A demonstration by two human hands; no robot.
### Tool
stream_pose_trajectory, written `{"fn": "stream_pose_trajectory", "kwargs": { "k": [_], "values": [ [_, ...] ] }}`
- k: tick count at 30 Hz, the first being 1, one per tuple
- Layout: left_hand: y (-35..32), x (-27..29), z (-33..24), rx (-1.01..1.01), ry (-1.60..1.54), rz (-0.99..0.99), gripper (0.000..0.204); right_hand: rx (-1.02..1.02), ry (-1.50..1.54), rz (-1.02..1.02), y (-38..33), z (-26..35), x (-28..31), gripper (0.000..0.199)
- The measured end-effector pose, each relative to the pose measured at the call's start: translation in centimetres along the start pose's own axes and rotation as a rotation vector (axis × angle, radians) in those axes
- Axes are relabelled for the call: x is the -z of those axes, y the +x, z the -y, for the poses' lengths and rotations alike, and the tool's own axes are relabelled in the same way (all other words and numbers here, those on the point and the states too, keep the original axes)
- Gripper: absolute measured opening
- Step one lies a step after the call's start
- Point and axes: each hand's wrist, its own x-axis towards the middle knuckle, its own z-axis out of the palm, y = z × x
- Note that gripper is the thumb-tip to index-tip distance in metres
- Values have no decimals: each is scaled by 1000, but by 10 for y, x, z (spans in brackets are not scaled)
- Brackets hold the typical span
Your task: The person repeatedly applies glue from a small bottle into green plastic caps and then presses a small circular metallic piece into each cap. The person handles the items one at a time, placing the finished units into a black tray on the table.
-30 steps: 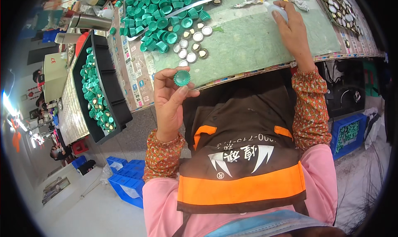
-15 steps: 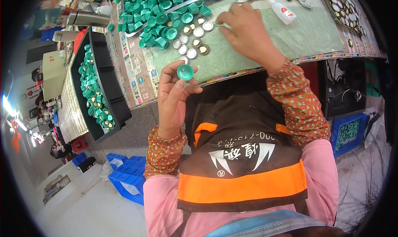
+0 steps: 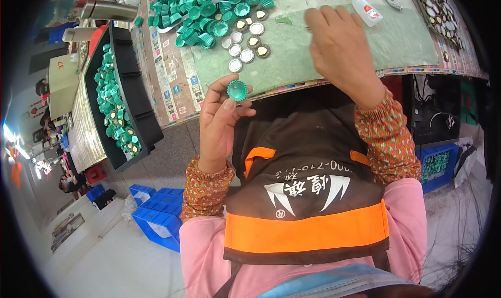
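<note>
My left hand (image 3: 222, 118) pinches a green fluted cup (image 3: 237, 90) by its rim between thumb and fingers, its hollow side facing up. It is held just off the table's near edge. My right hand (image 3: 342, 50) hangs over the green mat (image 3: 407, 50) with its fingers curled down. The fingertips are hidden, so what they hold, if anything, does not show. A small flat green piece (image 3: 284, 20) is on the mat left of them. Between the hands and the cup pile lie several round metal caps (image 3: 235, 50), some white inside, some with a pale yellowish bit.
A heap of green fluted cups (image 3: 209, 8) fills a white-rimmed tray at the back left. A black crate (image 3: 138, 97) with more cups stands left of the table. At the back right are a white squeeze bottle (image 3: 368, 12) and a tray of filled caps (image 3: 441, 16).
My right hand has moved right, away from the metal caps, and the green piece that was at its fingertips now shows apart from them. My left hand keeps its cup.
</note>
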Motion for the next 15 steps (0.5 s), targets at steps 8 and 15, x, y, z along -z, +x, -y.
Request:
{"fn": "stream_pose_trajectory", "kwargs": {
  "k": [8,15],
  "values": [
    [3,-10,1,38,-11,39,52,-264,519,312,-23,2,5,19],
    [1,-7,1,56,-53,43,53,-239,556,191,-32,-20,0,19]
  ]
}}
